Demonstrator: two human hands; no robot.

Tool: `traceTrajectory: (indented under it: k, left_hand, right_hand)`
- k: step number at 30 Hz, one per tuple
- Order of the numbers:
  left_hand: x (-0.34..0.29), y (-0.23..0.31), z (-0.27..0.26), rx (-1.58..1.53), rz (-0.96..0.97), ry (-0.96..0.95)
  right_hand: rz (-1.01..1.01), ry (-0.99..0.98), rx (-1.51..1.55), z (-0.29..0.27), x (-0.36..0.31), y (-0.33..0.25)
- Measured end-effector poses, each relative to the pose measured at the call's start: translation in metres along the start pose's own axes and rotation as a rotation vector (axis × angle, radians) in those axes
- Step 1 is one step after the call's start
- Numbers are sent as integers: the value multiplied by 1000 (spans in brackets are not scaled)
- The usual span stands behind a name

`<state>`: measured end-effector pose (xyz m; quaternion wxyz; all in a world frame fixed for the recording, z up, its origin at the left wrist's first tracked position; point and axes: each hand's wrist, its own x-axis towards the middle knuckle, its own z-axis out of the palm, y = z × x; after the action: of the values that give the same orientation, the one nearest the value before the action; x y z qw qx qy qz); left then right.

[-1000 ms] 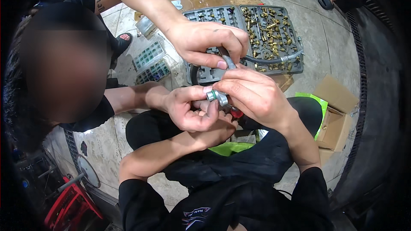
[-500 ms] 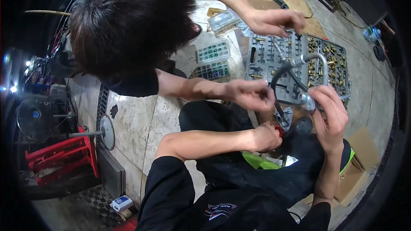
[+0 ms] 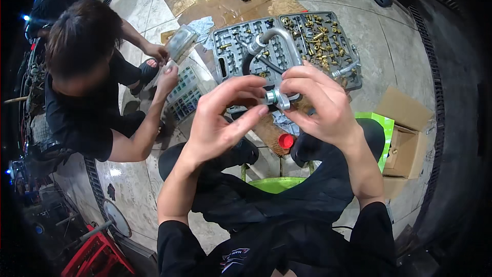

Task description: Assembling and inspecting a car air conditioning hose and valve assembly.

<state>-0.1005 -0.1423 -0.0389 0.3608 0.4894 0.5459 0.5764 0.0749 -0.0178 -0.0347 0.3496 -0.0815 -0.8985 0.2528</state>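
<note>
My right hand (image 3: pixel 320 105) pinches the flanged end fitting (image 3: pixel 281 100) of a bent metal pipe (image 3: pixel 292 46). A green O-ring (image 3: pixel 274 96) sits round the fitting's neck. From the pipe's crimped collar (image 3: pixel 256 46) a black rubber hose (image 3: pixel 247 64) runs down behind my left hand (image 3: pixel 218 118). That hand has thumb and forefinger apart, on either side of the fitting's open end; its other fingers are partly hidden. A red cap (image 3: pixel 286 141) lies on the floor between my feet.
A grey case (image 3: pixel 221 36) of brass fittings (image 3: pixel 320 36) lies open ahead. Sorting boxes of green rings (image 3: pixel 184 95) stand left of it, beside a crouching co-worker (image 3: pixel 82 87) whose hands are together. An open cardboard box (image 3: pixel 402 149) stands right. Below me is a green seat (image 3: pixel 277 184).
My view has shifted right. The co-worker's hands have left the hose and drawn back left. My left hand has let go of the red cap and risen to the fitting.
</note>
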Motion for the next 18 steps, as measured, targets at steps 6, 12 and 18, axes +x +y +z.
traceTrajectory:
  k: [6,12,18]
  left_hand:
    - [-1,-10,6,194,127,-94]
    - [-3,-14,14,141,108,-8]
    - [-7,-10,19,-104,14,-53]
  right_hand:
    - [-3,-13,37,6,-8,1]
    - [-23,-58,5,5,-8,2]
    - [-34,-64,7,0,-10,2]
